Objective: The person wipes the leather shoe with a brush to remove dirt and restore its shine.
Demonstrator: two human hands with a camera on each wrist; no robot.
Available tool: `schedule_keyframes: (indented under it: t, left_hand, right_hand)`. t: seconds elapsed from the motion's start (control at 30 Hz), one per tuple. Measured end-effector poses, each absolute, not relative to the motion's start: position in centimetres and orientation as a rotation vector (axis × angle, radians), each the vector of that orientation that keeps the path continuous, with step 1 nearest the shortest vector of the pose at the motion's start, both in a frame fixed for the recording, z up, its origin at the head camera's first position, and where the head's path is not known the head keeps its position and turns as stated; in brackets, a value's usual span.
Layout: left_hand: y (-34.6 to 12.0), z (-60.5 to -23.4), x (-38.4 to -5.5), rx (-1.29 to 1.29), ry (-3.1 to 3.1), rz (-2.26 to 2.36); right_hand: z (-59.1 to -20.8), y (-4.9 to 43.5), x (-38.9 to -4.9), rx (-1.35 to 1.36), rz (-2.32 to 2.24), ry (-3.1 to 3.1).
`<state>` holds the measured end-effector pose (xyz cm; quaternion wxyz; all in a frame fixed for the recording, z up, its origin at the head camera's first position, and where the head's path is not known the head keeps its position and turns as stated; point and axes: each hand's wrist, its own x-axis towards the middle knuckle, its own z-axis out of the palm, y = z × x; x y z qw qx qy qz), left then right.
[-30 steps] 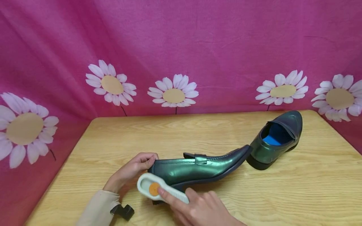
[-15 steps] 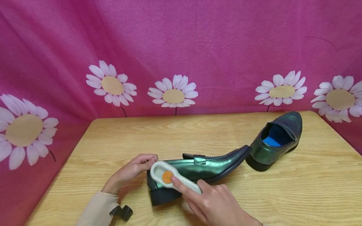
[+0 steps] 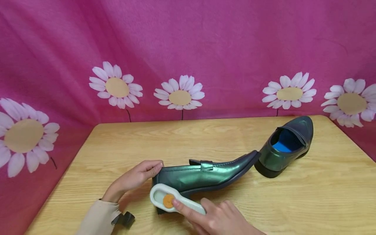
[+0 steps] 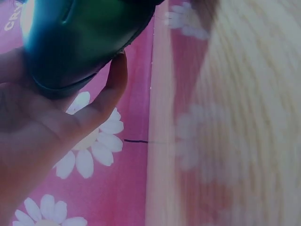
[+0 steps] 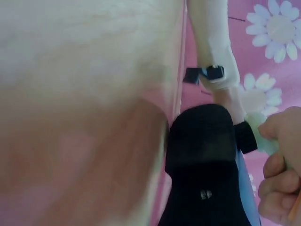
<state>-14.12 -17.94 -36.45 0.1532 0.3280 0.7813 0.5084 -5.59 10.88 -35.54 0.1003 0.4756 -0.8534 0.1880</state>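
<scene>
A shiny dark green loafer (image 3: 194,178) is held on its side-on profile, toe to the right and raised. My left hand (image 3: 138,176) grips it at the back of the heel collar, thumb outside. In the left wrist view, the loafer's rounded back (image 4: 84,56) rests between the thumb and fingers of that hand (image 4: 47,127). My right hand (image 3: 220,217) holds a pale-handled shoe brush (image 3: 191,205), its index finger extended to the orange disc. The brush overlaps the heel area in the head view. From the right wrist, black bristles (image 5: 245,137) show beside the loafer's black heel (image 5: 202,141).
A matching loafer (image 3: 268,160) with a blue insole stands at the right, its heel close to the held loafer's toe. All this is over a wood-grain table (image 3: 323,195). Behind hangs a pink cloth (image 3: 235,49) with printed daisies. A black strap (image 3: 124,219) hangs at the left cuff.
The brush first moved up and right across the loafer's side, then back down and left to the heel area. The left hand and the held loafer stay nearly in place.
</scene>
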Motion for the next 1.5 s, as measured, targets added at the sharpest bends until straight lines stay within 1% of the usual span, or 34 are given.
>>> schedule_keyframes:
  t: [0.17,0.23,0.37,0.53,0.6,0.73,0.9,1.07,1.4,1.5]
  left_hand:
    - [-17.9,-36.4,-14.4,0.89,2.226,1.471]
    - [-17.8,-36.4,-14.3,0.863,2.225,1.463]
    - [-17.6,-36.3,-14.1,0.821,2.259,1.444]
    - [-17.4,-36.1,-13.9,0.812,2.307,1.427]
    - [-17.4,-36.1,-13.9,0.82,2.335,1.413]
    - [-17.3,-36.2,-13.9,0.829,2.366,1.402]
    - [-17.1,-36.1,-13.8,0.823,2.367,1.387]
    - [-17.2,-36.0,-13.7,0.818,2.388,1.356]
    - [-17.2,-35.9,-13.9,0.806,2.405,1.336]
    - [-17.2,-35.9,-14.0,0.797,2.412,1.332]
  right_hand:
    - [-35.0,11.8,-6.5,1.218,0.521,-2.559]
    - [-34.9,12.0,-6.5,1.249,0.54,-2.552]
    - [-35.1,11.7,-6.1,1.419,0.595,-2.555]
    - [-34.3,12.6,-6.8,1.273,0.541,-2.603]
    - [-34.1,12.9,-6.9,1.289,0.552,-2.626]
    - [-34.0,13.0,-6.4,1.407,0.608,-2.699]
    - [-34.1,13.3,-6.6,1.269,0.548,-2.672]
    - [-34.3,13.2,-6.7,1.403,0.571,-2.619]
    - [-34.1,13.2,-6.9,1.217,0.525,-2.613]
    - [-34.1,13.1,-6.9,1.233,0.554,-2.624]
